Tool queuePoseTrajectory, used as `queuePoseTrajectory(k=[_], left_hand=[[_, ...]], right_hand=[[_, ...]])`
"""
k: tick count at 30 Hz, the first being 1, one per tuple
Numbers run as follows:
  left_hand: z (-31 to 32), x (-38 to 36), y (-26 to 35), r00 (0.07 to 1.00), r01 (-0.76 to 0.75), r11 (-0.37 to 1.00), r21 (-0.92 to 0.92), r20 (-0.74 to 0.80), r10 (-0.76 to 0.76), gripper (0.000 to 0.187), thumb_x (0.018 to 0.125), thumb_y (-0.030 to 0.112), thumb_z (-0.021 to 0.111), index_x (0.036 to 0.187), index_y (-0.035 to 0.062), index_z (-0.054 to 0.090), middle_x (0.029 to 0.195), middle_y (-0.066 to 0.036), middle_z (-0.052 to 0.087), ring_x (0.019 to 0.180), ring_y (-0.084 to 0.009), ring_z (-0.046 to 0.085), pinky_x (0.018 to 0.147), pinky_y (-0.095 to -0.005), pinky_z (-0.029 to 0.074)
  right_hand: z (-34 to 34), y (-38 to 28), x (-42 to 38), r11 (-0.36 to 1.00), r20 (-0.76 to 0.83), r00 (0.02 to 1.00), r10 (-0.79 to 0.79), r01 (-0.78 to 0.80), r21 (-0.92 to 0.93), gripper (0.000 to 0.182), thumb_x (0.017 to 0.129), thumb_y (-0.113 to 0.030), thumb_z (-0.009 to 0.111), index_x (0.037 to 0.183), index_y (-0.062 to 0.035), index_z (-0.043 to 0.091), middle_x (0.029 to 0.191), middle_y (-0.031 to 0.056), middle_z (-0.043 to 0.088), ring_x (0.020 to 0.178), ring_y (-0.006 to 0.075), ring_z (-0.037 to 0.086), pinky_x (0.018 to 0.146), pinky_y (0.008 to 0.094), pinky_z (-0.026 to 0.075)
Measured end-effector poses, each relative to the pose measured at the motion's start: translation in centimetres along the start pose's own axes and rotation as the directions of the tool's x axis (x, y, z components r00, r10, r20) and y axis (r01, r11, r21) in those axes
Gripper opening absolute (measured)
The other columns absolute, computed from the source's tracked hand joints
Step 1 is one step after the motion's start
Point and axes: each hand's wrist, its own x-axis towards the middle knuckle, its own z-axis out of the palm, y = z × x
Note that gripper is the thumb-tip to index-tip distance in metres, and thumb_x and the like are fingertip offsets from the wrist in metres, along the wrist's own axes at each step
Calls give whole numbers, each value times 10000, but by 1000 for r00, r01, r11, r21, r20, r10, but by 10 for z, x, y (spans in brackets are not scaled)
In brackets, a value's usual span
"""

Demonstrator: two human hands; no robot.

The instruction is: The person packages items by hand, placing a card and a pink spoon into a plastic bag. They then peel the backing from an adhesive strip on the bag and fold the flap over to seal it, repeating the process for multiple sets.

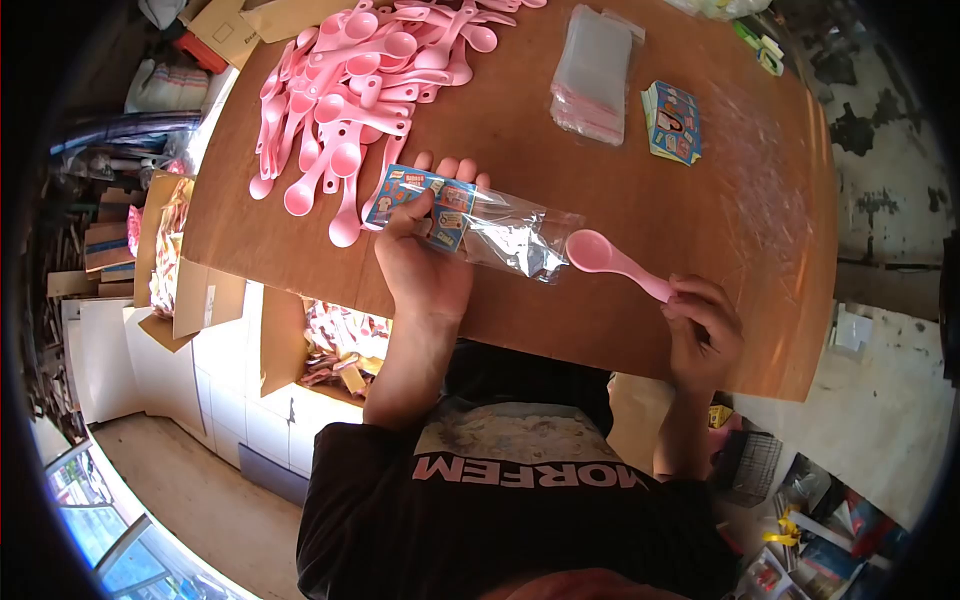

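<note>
My left hand (pixel 428 250) is closed on a clear plastic bag (pixel 520 235) with a blue printed card (pixel 452 215) inside, thumb on top and fingers beneath. The bag's far end points right. In my right hand (pixel 703 325) a pink measuring spoon (pixel 622 262) is gripped by its handle end. Its bowl lies right at the bag's right end. Beyond my left hand a big heap of pink spoons (pixel 345 108) covers the table's left side.
On the wooden table (pixel 520 100) lie a stack of clear bags (pixel 592 80) and a pile of blue cards (pixel 672 122). Green-handled scissors (pixel 768 50) rest near the far right edge. Open cardboard boxes (pixel 283 335) holding packed items stand below the table's left front edge.
</note>
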Motion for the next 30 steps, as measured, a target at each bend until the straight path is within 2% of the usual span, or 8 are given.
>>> queuePoseTrajectory(k=[8,13,19,22,24,27,28,30], left_hand=[[6,-9,-15,995,94,995,-26,14,-94,426,846,17,440,1268,-11,393,1191,-215,514,1135,-364,527,1036,-515,395],[14,-19,-24,992,126,988,91,13,-127,460,840,36,465,1292,9,381,1202,-209,520,1160,-350,514,1038,-512,388],[16,-25,-33,973,203,975,91,93,-212,529,811,32,515,1316,28,357,1207,-192,527,1171,-335,512,1050,-508,370],[17,-28,-40,961,251,961,117,90,-262,536,799,13,525,1308,38,359,1202,-187,530,1172,-330,513,1053,-503,367],[17,-28,-43,952,285,953,103,89,-294,531,794,2,527,1299,43,365,1198,-185,532,1173,-327,513,1054,-500,367],[18,-30,-47,919,370,921,123,95,-382,494,809,37,577,1270,16,400,1225,-179,515,1176,-311,513,1036,-487,395],[19,-31,-49,892,425,888,174,87,-444,457,845,100,570,1265,44,398,1211,-174,528,1185,-309,507,1035,-482,386],[18,-32,-51,858,480,847,227,77,-507,423,882,163,562,1260,71,397,1198,-169,542,1193,-307,500,1034,-476,377]], right_hand=[[12,1,2,997,90,993,-73,71,26,83,738,98,688,790,33,687,950,165,660,823,223,669,724,278,558],[30,0,4,995,90,993,-83,77,66,99,750,101,679,821,34,693,955,170,661,838,226,674,739,281,557],[39,-1,-5,1000,78,997,-1,2,-8,121,759,77,691,865,22,673,953,191,654,847,223,659,740,285,536],[38,0,-9,995,26,999,40,-42,93,128,764,80,683,865,1,672,946,192,649,876,239,650,770,311,531],[33,5,-5,952,2,968,-252,248,-182,113,753,67,693,831,-11,667,929,188,643,913,279,638,803,358,524],[24,-23,30,880,-6,930,-369,347,-325,168,709,70,704,845,-24,675,949,178,647,901,292,636,870,383,499],[20,-24,33,878,-6,929,-371,349,-328,168,709,70,704,845,-24,675,949,178,647,901,292,636,870,383,499],[3,-21,38,963,164,953,-254,265,-48,173,685,84,708,830,-2,668,898,193,643,831,277,639,798,368,513]])
